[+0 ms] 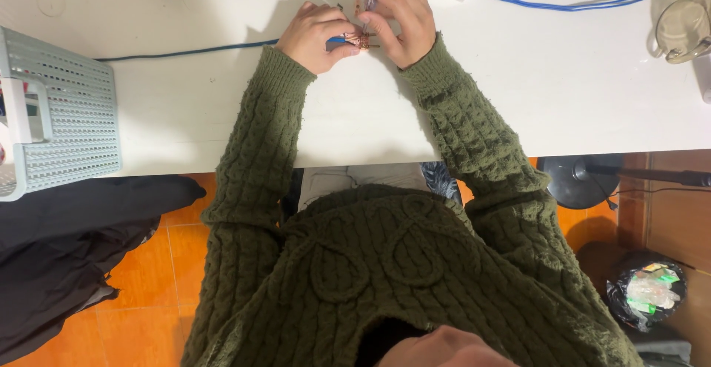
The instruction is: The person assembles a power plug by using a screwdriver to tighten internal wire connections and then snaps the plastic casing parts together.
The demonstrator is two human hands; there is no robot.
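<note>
On white table (222, 115) — both hands pinch blue cable end (358, 39).

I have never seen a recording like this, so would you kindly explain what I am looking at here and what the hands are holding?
There is no machine: the single picture comes from a camera worn on a person's head, looking down over a green knitted sweater at two bare hands. The left hand pinches the end of a blue cable, and the right hand works with its fingertips on the thin bared wires between the hands. Both rest on a white table. On it lie a pale perforated plastic basket at the left, a second blue cable and a clear glass mug at the right. A bin with a black bag stands on the orange floor.
</note>
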